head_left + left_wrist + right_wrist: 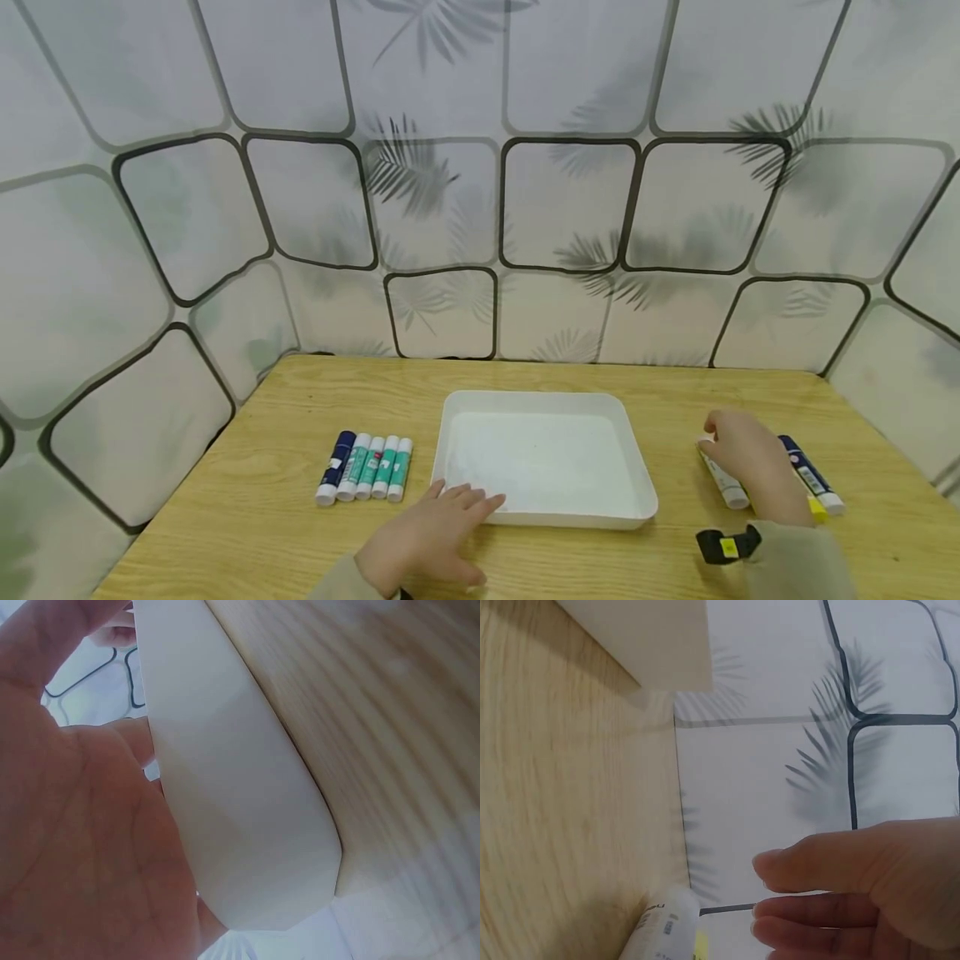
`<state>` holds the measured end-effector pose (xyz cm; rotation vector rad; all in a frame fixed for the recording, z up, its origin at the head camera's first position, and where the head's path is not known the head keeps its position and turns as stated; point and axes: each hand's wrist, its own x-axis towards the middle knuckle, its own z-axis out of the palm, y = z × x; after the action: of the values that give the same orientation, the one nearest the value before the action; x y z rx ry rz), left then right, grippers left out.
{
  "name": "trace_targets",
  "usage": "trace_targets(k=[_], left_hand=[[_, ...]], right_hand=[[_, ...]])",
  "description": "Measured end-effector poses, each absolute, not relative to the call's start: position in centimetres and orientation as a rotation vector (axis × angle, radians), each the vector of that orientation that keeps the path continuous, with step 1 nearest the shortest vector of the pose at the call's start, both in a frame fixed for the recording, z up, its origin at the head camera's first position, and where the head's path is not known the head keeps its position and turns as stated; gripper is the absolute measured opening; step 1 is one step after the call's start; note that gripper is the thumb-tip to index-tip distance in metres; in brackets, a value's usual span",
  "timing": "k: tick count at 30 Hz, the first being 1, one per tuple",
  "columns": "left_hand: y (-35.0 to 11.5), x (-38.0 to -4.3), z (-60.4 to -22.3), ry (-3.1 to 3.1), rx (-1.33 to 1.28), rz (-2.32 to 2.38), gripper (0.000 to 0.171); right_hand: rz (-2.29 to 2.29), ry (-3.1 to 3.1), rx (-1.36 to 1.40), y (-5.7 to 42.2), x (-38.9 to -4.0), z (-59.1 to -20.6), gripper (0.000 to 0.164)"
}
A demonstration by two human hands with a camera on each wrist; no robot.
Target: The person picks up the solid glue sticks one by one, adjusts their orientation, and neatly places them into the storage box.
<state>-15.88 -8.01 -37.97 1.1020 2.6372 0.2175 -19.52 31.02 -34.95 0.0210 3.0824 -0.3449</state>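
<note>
My left hand [442, 533] lies with spread fingers over the near-left rim of a white tray [637, 508]. In the left wrist view, the palm faces the tray's outer side [240, 787]. On the right, my right hand [750, 462] hovers over a white glue stick [731, 492], its fingers loosely bent and overlapping the stick's far end in the head view. The right wrist view shows thumb and fingertips [772, 866] beside this stick [664, 930], holding nothing. A dark blue glue stick [813, 477] and a partly hidden yellow item [817, 508] lie by the right wrist.
Left of the tray, several glue sticks lie side by side: one dark blue [336, 468] and the others green with white caps [386, 467]. They all rest on a wooden table [262, 533]. Behind it hangs a patterned curtain [555, 317].
</note>
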Motion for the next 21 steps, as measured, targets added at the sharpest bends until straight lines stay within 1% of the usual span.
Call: trace_targets(k=[7, 15, 21], left_hand=[[-8.1, -15.9, -38.2, 2.627, 1.093, 0.233, 0.078], [-8.2, -16.0, -38.4, 2.618, 1.091, 0.240, 0.078], [-8.1, -16.0, -38.2, 2.617, 1.104, 0.230, 0.078]], right_hand=[[-0.356, 3.024, 0.132, 31.5, -19.6, -35.5, 0.030], [-0.379, 2.992, 0.168, 32.0, -19.5, -36.3, 0.029], [-0.402, 2.976, 0.170, 32.2, -19.7, -36.7, 0.025]])
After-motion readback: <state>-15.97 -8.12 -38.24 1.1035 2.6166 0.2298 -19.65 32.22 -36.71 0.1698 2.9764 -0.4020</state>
